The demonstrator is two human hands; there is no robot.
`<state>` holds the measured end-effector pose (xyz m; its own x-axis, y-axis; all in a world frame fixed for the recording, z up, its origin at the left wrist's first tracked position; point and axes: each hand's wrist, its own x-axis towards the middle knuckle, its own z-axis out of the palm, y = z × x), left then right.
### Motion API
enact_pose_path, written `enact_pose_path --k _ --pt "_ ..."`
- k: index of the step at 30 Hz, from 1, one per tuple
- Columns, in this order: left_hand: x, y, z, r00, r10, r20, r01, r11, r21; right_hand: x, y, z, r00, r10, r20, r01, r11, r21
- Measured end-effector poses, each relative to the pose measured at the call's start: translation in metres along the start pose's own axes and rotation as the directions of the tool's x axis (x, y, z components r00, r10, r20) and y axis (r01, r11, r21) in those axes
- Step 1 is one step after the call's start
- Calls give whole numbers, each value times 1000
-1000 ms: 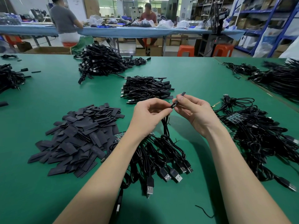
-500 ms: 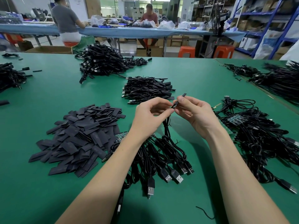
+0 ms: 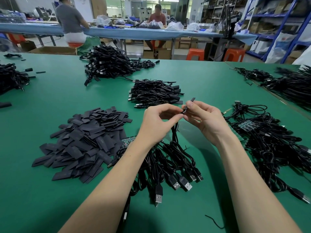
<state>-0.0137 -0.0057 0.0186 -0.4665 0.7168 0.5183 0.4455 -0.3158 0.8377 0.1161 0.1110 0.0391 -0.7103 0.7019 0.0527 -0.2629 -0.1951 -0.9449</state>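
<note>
Above the green table [image 3: 50, 199] my two hands meet at its middle. My right hand [image 3: 204, 121] pinches a short black sleeve [image 3: 191, 100] that sticks up past the thumb. My left hand [image 3: 159, 122] pinches the end of a black cable [image 3: 175, 132] right at the sleeve's lower end. The cable drops to a bundle of black USB cables [image 3: 176, 165] lying under my forearms, plugs pointing toward me. A small green circuit board [image 3: 127, 141] lies beside that bundle.
A heap of flat black sleeves [image 3: 84, 140] lies at the left. Cable piles sit at centre back [image 3: 154, 93], far back [image 3: 107, 64], left edge [image 3: 11, 78] and right [image 3: 272, 148]. Two people sit at a blue table [image 3: 134, 33] behind.
Both hands stay together over the bundle with the same grips. The sleeve looks slightly more upright in my right fingers; otherwise nothing has visibly moved.
</note>
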Motion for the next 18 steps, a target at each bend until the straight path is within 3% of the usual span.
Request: enact_pose_path --k 18 --pt "-1 -3 -2 1000 -26 -10 26 997 -70 -1 1 -1 995 24 92 -17 997 -69"
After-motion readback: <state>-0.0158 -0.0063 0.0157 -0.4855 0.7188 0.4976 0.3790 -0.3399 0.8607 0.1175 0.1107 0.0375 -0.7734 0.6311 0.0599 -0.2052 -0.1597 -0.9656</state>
